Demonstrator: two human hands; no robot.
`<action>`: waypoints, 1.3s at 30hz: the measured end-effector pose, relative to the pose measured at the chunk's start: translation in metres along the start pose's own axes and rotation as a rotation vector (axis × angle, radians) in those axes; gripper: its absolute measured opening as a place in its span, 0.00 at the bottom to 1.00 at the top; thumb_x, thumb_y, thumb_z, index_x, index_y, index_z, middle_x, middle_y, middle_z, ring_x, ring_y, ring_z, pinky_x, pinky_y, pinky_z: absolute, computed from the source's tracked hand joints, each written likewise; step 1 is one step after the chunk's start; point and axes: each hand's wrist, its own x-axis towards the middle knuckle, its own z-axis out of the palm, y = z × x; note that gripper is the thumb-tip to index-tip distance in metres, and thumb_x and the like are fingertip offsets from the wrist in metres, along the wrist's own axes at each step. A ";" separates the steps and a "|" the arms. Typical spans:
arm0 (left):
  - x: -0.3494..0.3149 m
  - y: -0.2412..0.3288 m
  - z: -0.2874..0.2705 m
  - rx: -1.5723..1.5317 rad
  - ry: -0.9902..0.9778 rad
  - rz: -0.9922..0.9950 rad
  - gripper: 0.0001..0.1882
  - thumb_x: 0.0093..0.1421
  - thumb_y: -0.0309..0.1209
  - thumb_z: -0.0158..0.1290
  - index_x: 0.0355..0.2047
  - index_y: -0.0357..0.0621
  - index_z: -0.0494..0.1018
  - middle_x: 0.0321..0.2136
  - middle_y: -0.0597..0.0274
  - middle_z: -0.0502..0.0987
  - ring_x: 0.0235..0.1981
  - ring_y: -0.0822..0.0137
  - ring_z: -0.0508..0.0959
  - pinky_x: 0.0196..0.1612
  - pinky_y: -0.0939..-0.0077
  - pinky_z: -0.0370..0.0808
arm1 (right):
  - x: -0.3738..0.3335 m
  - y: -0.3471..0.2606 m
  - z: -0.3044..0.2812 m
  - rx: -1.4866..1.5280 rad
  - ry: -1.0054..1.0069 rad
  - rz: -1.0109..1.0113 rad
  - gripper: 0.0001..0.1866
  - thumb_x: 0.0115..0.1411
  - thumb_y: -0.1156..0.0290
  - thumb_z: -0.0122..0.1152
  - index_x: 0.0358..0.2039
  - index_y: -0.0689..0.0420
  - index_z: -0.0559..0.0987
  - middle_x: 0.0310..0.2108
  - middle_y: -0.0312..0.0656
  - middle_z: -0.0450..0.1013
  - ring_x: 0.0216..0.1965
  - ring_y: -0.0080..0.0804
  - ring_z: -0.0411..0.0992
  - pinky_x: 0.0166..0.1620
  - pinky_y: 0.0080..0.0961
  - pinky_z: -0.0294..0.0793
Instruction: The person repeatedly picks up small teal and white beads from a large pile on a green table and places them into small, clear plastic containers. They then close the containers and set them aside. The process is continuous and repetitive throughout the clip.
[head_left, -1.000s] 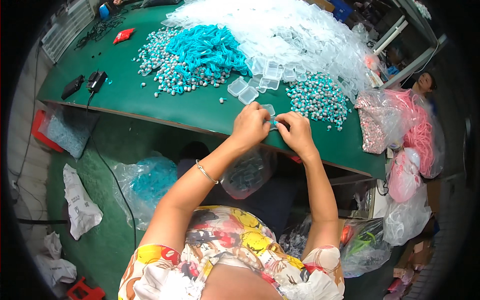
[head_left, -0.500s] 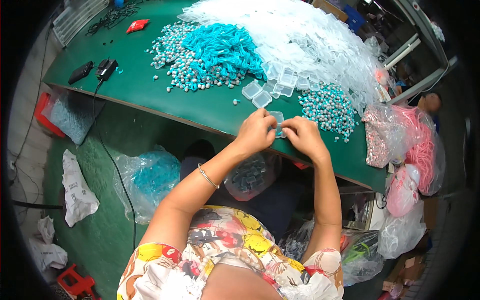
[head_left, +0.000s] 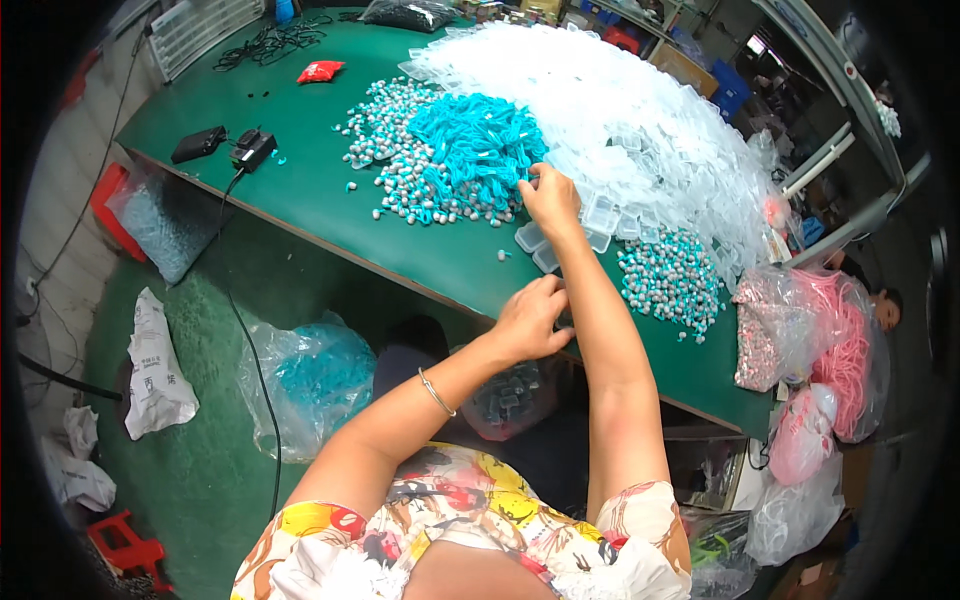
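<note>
My right hand [head_left: 553,203] reaches to the right edge of a heap of turquoise cord loops [head_left: 478,140], fingertips pinched on the cord there. By the table's front edge, my left hand [head_left: 532,318] is curled closed; what it holds is hidden behind its fingers and my right forearm. Small grey-and-turquoise beads or caps [head_left: 405,180] lie around and under the cord heap. Open clear plastic boxes [head_left: 530,238] rest beside my right wrist. Further right is a second pile of small grey-and-turquoise pieces [head_left: 672,280].
A large mound of clear plastic boxes [head_left: 620,110] covers the back right of the green table [head_left: 300,200]. Black adapters [head_left: 253,150] with a trailing cable lie left. Bags of pink cord [head_left: 840,345] hang at the right edge. A bag of turquoise material [head_left: 315,380] sits on the floor.
My right hand has left the small clear box at the table edge and gone forward to the turquoise cord. My left hand stays near the edge. The view has shifted slightly.
</note>
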 end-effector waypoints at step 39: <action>-0.001 0.003 -0.006 -0.050 -0.016 -0.036 0.21 0.42 0.30 0.71 0.36 0.44 0.77 0.38 0.56 0.75 0.39 0.53 0.78 0.40 0.63 0.76 | -0.186 0.089 -0.111 -0.171 0.036 -0.610 0.15 0.54 0.76 0.61 0.44 0.56 0.80 0.38 0.38 0.75 0.43 0.37 0.72 0.46 0.38 0.65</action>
